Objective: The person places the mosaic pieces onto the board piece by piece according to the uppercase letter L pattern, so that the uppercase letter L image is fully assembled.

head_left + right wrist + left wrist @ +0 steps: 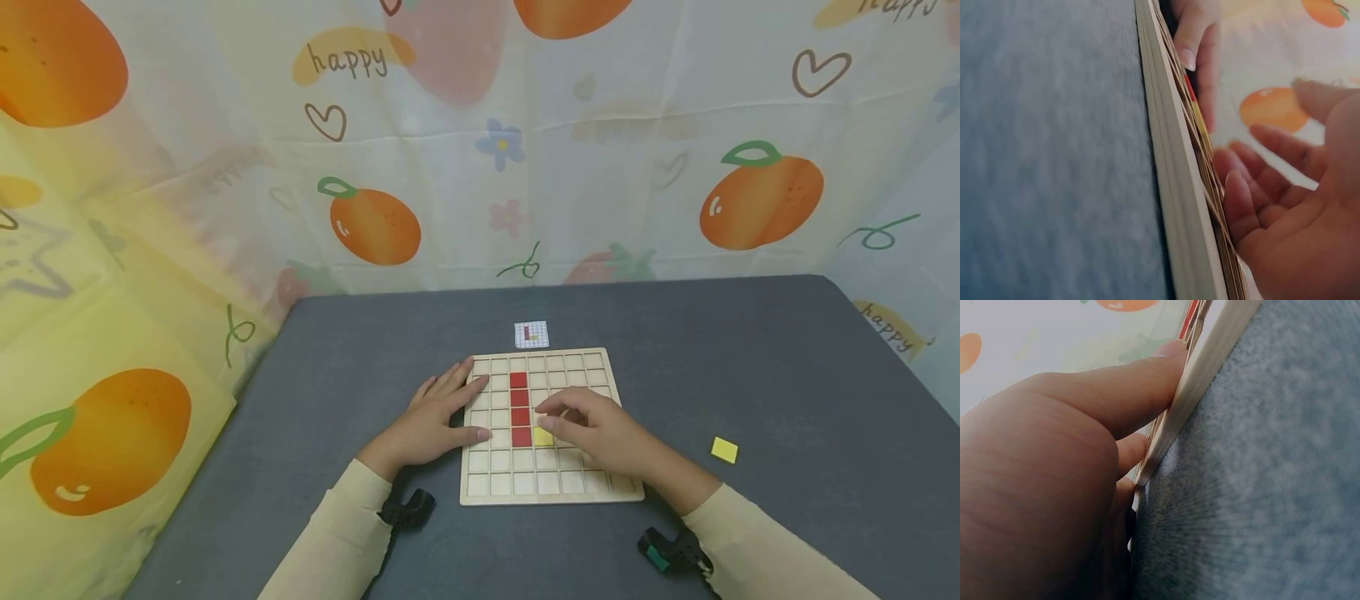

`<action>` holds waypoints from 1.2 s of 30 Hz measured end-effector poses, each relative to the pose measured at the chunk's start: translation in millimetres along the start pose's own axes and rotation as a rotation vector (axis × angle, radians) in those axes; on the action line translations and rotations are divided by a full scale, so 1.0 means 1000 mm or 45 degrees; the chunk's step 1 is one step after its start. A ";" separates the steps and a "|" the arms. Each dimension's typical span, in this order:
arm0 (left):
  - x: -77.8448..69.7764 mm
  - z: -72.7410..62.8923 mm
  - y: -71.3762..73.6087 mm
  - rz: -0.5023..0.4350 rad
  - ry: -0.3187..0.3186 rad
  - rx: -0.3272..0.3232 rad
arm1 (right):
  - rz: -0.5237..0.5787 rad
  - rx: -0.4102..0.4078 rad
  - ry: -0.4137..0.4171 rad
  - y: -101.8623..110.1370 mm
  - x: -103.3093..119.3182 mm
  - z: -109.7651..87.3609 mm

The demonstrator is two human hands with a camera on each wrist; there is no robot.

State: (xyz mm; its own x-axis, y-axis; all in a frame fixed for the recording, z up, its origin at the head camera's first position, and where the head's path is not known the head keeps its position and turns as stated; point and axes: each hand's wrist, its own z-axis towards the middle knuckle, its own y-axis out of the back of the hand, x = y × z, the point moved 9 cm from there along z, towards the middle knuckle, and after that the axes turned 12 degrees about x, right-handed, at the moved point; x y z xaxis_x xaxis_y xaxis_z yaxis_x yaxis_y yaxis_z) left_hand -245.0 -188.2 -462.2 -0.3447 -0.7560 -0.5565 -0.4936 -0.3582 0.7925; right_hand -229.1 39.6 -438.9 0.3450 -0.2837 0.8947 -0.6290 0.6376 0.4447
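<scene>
A pale wooden grid board (525,483) lies on the table with a column of red square tiles (520,398) in it. One yellow tile (543,437) sits in the cell right of the lowest red one. My left hand (431,421) rests on the board's left edge, fingers spread and thumb on the rim, as the left wrist view also shows. Just over the yellow tile is my right hand (592,425), its thumb and index finger apart and holding nothing. In the right wrist view its other fingers (1241,200) bend loosely close over the board.
A loose yellow tile (724,449) lies on the dark grey table (787,367) to the right. Behind the board is a small card (532,334) with a printed grid pattern. A fruit-patterned curtain (450,158) hangs at the table's back edge.
</scene>
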 end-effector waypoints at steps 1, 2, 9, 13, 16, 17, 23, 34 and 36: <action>0.000 0.000 0.000 0.003 -0.001 0.002 | 0.041 0.004 -0.002 0.001 -0.001 -0.001; 0.000 0.000 0.000 0.004 -0.005 0.002 | 0.081 0.009 0.002 0.003 -0.001 -0.002; 0.001 0.000 -0.001 0.005 -0.015 0.006 | 0.262 0.012 0.029 0.014 -0.003 -0.011; 0.001 0.000 0.000 0.002 -0.013 0.002 | 0.319 -0.001 0.066 0.023 -0.005 -0.019; 0.001 -0.001 0.000 0.002 -0.010 0.003 | 0.346 -0.023 0.075 0.031 -0.007 -0.026; 0.001 -0.001 0.000 0.001 -0.010 0.004 | 0.350 -0.031 0.074 0.034 -0.007 -0.029; 0.001 -0.001 -0.001 -0.004 -0.009 0.012 | 0.306 -0.091 0.089 0.055 -0.011 -0.049; 0.002 0.000 -0.001 0.000 -0.006 0.012 | 0.153 -0.202 0.071 0.101 -0.029 -0.087; 0.003 0.000 -0.001 0.002 -0.004 0.013 | 0.143 -0.215 0.063 0.107 -0.034 -0.093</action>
State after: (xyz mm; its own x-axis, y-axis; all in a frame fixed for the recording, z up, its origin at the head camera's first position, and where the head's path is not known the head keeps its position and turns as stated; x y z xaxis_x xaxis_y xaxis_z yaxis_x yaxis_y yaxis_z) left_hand -245.6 -189.4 -464.7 -0.3477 -0.7548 -0.5563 -0.5015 -0.3516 0.7905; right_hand -243.2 184.3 -425.9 0.3160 -0.1712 0.9332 -0.5411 0.7754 0.3255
